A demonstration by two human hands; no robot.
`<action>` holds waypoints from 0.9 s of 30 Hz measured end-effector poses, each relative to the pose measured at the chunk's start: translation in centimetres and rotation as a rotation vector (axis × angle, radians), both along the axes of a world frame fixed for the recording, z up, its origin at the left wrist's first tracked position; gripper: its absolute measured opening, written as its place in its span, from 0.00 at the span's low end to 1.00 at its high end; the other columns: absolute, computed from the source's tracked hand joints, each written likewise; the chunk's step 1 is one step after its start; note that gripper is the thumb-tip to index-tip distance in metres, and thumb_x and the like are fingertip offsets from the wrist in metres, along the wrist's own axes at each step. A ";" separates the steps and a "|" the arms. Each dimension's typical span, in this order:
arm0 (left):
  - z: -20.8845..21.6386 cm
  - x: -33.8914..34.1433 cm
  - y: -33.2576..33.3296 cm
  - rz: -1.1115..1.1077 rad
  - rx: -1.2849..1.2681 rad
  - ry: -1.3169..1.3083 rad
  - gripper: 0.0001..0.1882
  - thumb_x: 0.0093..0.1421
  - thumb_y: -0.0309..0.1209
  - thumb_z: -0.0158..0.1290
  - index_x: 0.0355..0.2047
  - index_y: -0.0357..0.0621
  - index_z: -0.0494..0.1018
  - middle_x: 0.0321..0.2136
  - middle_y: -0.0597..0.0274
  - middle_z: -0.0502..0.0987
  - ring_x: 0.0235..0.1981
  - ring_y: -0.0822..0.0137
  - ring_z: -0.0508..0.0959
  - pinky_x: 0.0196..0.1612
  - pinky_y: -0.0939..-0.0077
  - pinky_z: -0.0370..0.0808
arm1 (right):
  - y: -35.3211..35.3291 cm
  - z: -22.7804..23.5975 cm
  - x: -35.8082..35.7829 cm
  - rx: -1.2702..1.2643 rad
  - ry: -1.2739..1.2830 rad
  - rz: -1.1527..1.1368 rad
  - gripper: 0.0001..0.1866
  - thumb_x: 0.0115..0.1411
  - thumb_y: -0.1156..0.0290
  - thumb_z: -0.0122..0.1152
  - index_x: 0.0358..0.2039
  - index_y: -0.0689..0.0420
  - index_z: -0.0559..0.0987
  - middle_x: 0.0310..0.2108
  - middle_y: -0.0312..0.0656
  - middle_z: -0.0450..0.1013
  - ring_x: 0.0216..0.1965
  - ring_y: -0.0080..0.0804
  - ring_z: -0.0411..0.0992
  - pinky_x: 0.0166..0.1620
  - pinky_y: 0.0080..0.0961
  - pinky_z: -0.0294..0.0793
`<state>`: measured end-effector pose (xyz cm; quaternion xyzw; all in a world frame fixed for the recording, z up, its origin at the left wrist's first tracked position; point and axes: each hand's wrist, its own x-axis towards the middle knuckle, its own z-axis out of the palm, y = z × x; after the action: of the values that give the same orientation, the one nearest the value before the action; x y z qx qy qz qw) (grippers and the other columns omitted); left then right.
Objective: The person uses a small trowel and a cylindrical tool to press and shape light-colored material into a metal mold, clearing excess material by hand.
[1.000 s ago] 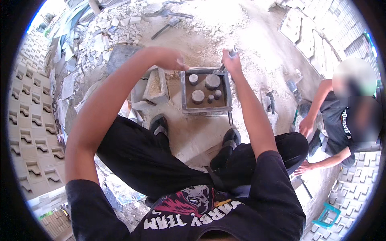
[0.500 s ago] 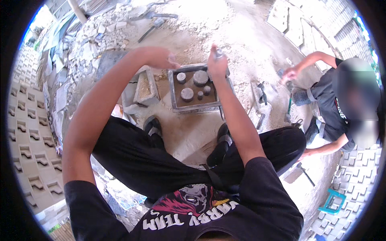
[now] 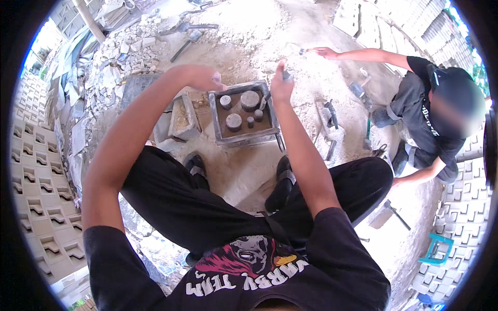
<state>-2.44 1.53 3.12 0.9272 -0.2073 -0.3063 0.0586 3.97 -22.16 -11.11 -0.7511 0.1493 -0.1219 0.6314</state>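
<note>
A grey rectangular frame (image 3: 244, 139) lies on the ground beyond my feet, filled with brown sand-like material. Several round grey cylinders of different sizes stand in it, among them a wide one (image 3: 250, 100) and a medium one (image 3: 233, 122). Over the frame's far left corner hovers my left hand (image 3: 206, 79), fingers curled in; what they hold, if anything, is hidden. My right hand (image 3: 281, 88) is closed beside the far right corner, with a small dark grey piece (image 3: 287, 76) showing at the fingers. A slim grey tool-like piece (image 3: 264, 101) rests by the frame's right inner side.
Left of the frame sits a pale trough (image 3: 185, 118) with sandy material. Long-handled hammers (image 3: 188, 44) lie beyond, near rubble (image 3: 129, 52). At right a co-worker's arm (image 3: 363, 54) reaches across the ground; tools (image 3: 332, 114) lie between us. A teal stool (image 3: 437, 249) stands lower right.
The co-worker's arm has stretched out toward the far middle, and their head has shifted. My hands stay near the frame's far corners; the whole view has shifted slightly.
</note>
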 end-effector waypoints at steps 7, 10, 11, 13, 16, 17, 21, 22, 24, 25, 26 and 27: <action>-1.3 -0.2 1.5 0.012 -0.005 -0.016 0.34 0.61 0.60 0.42 0.49 0.40 0.71 0.47 0.47 0.75 0.49 0.51 0.74 0.52 0.61 0.68 | 0.9 2.4 -2.2 -0.165 -0.226 0.234 0.39 0.60 0.40 0.50 0.15 0.69 0.74 0.12 0.54 0.69 0.20 0.42 0.73 0.31 0.39 0.70; -0.4 0.4 -0.8 -0.029 -0.022 -0.021 0.35 0.61 0.61 0.42 0.49 0.40 0.71 0.47 0.46 0.75 0.49 0.50 0.74 0.52 0.61 0.69 | -1.6 -0.2 1.3 -0.463 -0.183 0.246 0.35 0.61 0.44 0.53 0.18 0.71 0.74 0.12 0.52 0.70 0.17 0.40 0.72 0.29 0.39 0.70; -0.6 -0.4 0.5 -0.003 0.008 0.010 0.35 0.60 0.61 0.42 0.49 0.40 0.71 0.47 0.46 0.75 0.49 0.50 0.74 0.52 0.60 0.69 | 0.2 1.9 -0.3 -0.357 -0.130 0.281 0.35 0.59 0.45 0.55 0.23 0.73 0.74 0.15 0.55 0.71 0.19 0.45 0.73 0.30 0.39 0.72; 0.7 -1.3 0.5 0.015 0.024 -0.010 0.35 0.61 0.61 0.42 0.49 0.40 0.71 0.47 0.46 0.75 0.49 0.50 0.74 0.52 0.60 0.69 | 0.6 4.0 -2.9 -0.219 -0.240 0.289 0.36 0.57 0.43 0.57 0.23 0.73 0.74 0.17 0.58 0.72 0.22 0.48 0.74 0.32 0.40 0.72; -0.2 -1.8 0.8 0.009 0.005 -0.022 0.35 0.61 0.61 0.42 0.48 0.40 0.72 0.46 0.46 0.75 0.48 0.50 0.74 0.51 0.59 0.69 | 0.4 3.0 -2.7 -0.316 -0.270 0.311 0.32 0.59 0.47 0.57 0.21 0.71 0.75 0.18 0.57 0.72 0.24 0.41 0.75 0.31 0.38 0.71; -0.3 -1.5 0.8 0.000 -0.011 -0.038 0.35 0.61 0.61 0.42 0.48 0.40 0.72 0.46 0.46 0.75 0.48 0.50 0.74 0.51 0.59 0.69 | 1.0 3.0 -2.0 -0.428 -0.294 0.252 0.30 0.60 0.50 0.56 0.20 0.70 0.74 0.17 0.54 0.72 0.23 0.37 0.74 0.29 0.36 0.71; -0.9 -1.2 1.3 -0.002 0.019 -0.005 0.33 0.61 0.60 0.42 0.46 0.40 0.73 0.45 0.47 0.76 0.46 0.51 0.75 0.50 0.59 0.69 | 0.7 4.5 -2.4 -0.178 -0.268 0.337 0.31 0.61 0.47 0.54 0.19 0.67 0.75 0.17 0.50 0.72 0.24 0.34 0.74 0.31 0.34 0.71; -1.1 -1.4 1.6 0.002 0.002 -0.005 0.33 0.61 0.59 0.42 0.46 0.40 0.73 0.44 0.47 0.76 0.46 0.51 0.75 0.50 0.59 0.69 | 0.8 4.6 -3.5 -0.134 -0.305 0.339 0.33 0.60 0.44 0.54 0.19 0.67 0.75 0.17 0.50 0.72 0.24 0.35 0.73 0.32 0.35 0.71; -0.7 -1.0 0.1 -0.024 -0.011 -0.013 0.32 0.61 0.59 0.42 0.46 0.41 0.74 0.44 0.47 0.76 0.46 0.51 0.75 0.50 0.60 0.69 | 0.4 2.6 -2.6 -0.257 -0.308 0.126 0.32 0.62 0.46 0.52 0.17 0.66 0.73 0.14 0.44 0.69 0.19 0.30 0.67 0.28 0.35 0.67; 0.2 -0.4 -1.9 -0.051 -0.007 -0.024 0.32 0.61 0.59 0.42 0.46 0.41 0.73 0.44 0.47 0.76 0.46 0.51 0.75 0.50 0.60 0.69 | -0.4 0.9 0.3 -0.430 -0.317 -0.093 0.30 0.63 0.49 0.52 0.16 0.65 0.73 0.13 0.42 0.68 0.18 0.27 0.65 0.26 0.34 0.65; 0.0 -1.0 -1.1 -0.026 0.031 -0.004 0.32 0.61 0.58 0.42 0.46 0.41 0.73 0.45 0.47 0.76 0.47 0.51 0.75 0.50 0.61 0.69 | 0.6 1.9 -0.7 -0.324 -0.254 0.010 0.30 0.63 0.49 0.52 0.16 0.64 0.73 0.13 0.41 0.68 0.18 0.27 0.65 0.25 0.34 0.65; -0.4 -1.5 -0.4 0.000 0.042 -0.002 0.32 0.61 0.58 0.42 0.47 0.41 0.73 0.45 0.48 0.76 0.47 0.52 0.75 0.51 0.61 0.69 | 1.2 3.7 -1.8 -0.223 -0.191 0.099 0.30 0.63 0.50 0.52 0.15 0.64 0.72 0.13 0.41 0.68 0.17 0.28 0.64 0.25 0.34 0.64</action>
<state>-3.98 1.11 2.74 0.9285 -0.2010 -0.3096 0.0389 2.17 -20.94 -7.42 -0.8080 0.0369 -0.1775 0.5606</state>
